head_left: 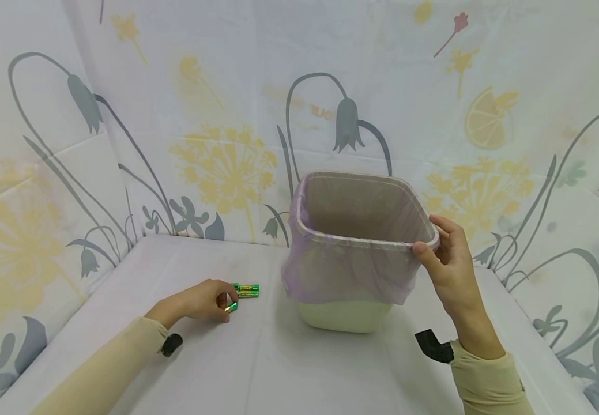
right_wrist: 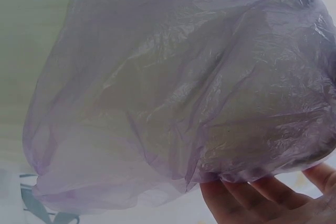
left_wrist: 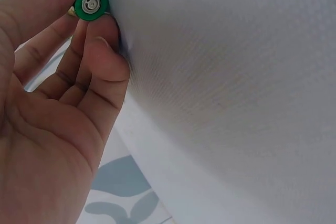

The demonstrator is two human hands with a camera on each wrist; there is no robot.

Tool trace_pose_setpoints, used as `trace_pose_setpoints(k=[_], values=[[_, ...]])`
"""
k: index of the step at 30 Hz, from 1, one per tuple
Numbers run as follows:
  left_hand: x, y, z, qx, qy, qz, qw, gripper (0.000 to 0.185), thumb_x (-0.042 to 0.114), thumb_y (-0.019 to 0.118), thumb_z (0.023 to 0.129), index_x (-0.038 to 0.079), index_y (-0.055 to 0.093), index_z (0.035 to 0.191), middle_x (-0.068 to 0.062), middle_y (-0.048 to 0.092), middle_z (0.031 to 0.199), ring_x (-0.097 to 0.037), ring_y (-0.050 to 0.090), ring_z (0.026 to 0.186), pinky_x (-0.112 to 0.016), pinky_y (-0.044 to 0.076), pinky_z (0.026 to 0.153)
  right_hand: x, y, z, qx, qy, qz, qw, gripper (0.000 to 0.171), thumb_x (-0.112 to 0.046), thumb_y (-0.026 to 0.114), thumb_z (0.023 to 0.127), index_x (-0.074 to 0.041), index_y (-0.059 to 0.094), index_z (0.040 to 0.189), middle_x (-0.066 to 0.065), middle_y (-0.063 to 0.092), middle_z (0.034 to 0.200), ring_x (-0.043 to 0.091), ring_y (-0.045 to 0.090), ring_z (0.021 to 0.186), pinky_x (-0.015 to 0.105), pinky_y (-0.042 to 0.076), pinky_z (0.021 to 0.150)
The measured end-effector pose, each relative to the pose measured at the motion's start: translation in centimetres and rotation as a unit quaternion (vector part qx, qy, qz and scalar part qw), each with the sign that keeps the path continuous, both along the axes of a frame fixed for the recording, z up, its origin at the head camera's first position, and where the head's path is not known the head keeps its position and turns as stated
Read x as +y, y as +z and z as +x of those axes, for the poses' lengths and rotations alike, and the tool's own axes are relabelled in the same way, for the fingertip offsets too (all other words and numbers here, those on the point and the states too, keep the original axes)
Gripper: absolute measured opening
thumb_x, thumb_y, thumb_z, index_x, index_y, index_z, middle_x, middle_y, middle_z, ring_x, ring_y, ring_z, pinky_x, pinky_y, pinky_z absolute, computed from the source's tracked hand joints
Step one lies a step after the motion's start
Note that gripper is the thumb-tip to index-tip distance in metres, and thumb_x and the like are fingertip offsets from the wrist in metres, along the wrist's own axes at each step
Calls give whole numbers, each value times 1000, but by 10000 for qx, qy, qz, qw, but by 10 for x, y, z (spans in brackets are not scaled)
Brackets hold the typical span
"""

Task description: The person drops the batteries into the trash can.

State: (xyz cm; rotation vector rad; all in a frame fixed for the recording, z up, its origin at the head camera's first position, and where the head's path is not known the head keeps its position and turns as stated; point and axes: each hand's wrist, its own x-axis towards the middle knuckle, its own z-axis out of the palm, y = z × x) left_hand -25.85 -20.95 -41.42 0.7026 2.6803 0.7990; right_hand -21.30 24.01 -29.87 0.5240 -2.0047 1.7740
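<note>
My left hand (head_left: 207,301) is low over the white tabletop, its fingers and thumb pinching a green battery (head_left: 232,308). In the left wrist view the round metal end of that battery (left_wrist: 91,4) faces the camera. Just beyond the fingers lie more green and gold batteries (head_left: 248,290), side by side and partly hidden by the hand. On the right, my right hand (head_left: 451,268) grips the right corner of the rim of a pale trash bin (head_left: 346,316). A thin purple bag (head_left: 353,268) lines the bin and folds down over its outside. The right wrist view shows fingers against this bag (right_wrist: 157,98).
A white cloth covers the table (head_left: 216,369). Behind and on both sides hangs a curtain (head_left: 232,104) printed with flowers. A black strap end (head_left: 434,346) sticks out near the right wrist, and a black piece (head_left: 172,344) by the left.
</note>
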Motion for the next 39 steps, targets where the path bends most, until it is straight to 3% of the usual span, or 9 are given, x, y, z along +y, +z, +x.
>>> trace_pose_setpoints(k=[10, 16, 25, 29, 39], values=[[0, 8, -5, -68, -232, 441, 9987, 28, 8, 77, 78, 10, 64, 102, 1, 55, 73, -10, 51, 65, -24, 43, 58, 1, 1, 0, 51, -20, 36, 10000, 53, -8, 59, 94, -14, 37, 141, 20, 45, 129, 15, 54, 98, 17, 44, 82], [5, 26, -10, -372, -314, 979, 9940, 30, 8, 75, 81, 4, 63, 108, -3, 57, 75, -13, 52, 64, -26, 44, 56, 1, 1, 0, 74, 1, 18, 10000, 54, -8, 60, 94, -11, 36, 142, 21, 45, 128, 15, 54, 97, 17, 45, 81], [17, 82, -18, -636, -459, 1310, 9883, 35, 11, 73, 84, 3, 60, 116, -8, 60, 78, -23, 54, 68, -32, 48, 61, 3, 0, -1, 19, -29, 70, 10000, 54, -9, 60, 94, -13, 36, 142, 21, 45, 130, 15, 53, 98, 17, 44, 82], [23, 109, -22, -490, -453, 1272, 9896, 37, 14, 73, 85, 4, 60, 118, -9, 60, 80, -24, 56, 72, -33, 48, 63, 3, 1, -1, 81, 36, 23, 10000, 52, -8, 60, 94, -15, 38, 140, 20, 46, 127, 15, 54, 98, 18, 45, 82], [35, 177, -24, -77, -548, 1362, 9891, 39, 15, 73, 86, 6, 58, 121, -11, 62, 84, -24, 55, 71, -32, 48, 64, 5, 4, -1, 111, 341, 25, 9994, 52, -2, 58, 93, -5, 36, 140, 20, 45, 129, 17, 55, 100, 17, 45, 83]])
